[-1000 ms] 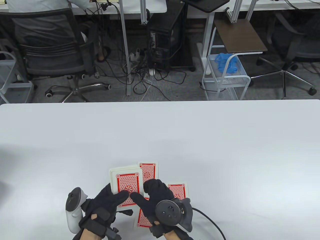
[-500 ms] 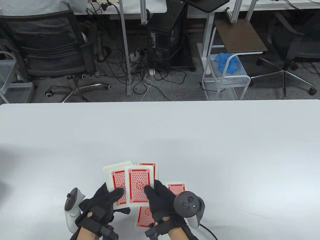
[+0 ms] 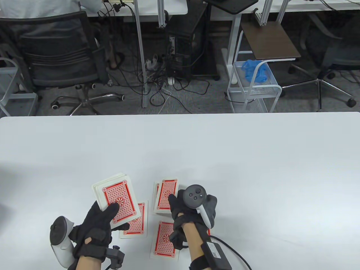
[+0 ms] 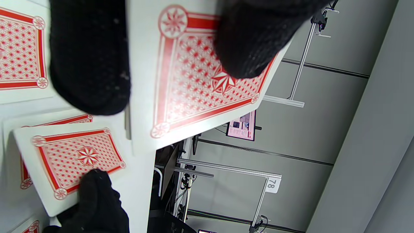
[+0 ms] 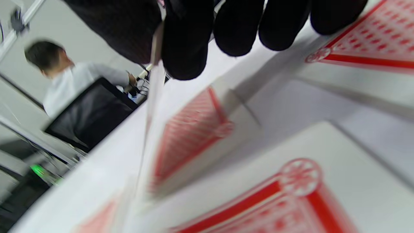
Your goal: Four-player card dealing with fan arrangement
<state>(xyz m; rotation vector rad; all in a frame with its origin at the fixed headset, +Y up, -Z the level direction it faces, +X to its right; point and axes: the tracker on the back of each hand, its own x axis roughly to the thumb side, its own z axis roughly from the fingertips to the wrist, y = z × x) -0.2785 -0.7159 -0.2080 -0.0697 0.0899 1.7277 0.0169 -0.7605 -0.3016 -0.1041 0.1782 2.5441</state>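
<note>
My left hand point(image 3: 108, 215) grips the red-backed deck point(image 3: 116, 198) above the table, thumb on top; the left wrist view shows the deck point(image 4: 197, 77) under my thumb. My right hand point(image 3: 173, 202) pinches one card point(image 3: 167, 194) by its near end, low over a card lying face down point(image 3: 155, 197). In the right wrist view the pinched card point(image 5: 152, 97) shows edge-on above that table card point(image 5: 190, 136). Two more face-down cards lie on the white table point(image 3: 197, 152): one point(image 3: 136, 225) partly under the deck, one point(image 3: 165, 239) by my right wrist.
A cable point(image 3: 236, 253) runs from my right wrist across the table's near edge. Beyond the far edge are office chairs point(image 3: 62, 59), a white wire cart point(image 3: 253, 90) and floor cables.
My right hand drew the top card off the deck and carried it right, over the far table card. My left hand moved the deck left and away, uncovering a card beneath it.
</note>
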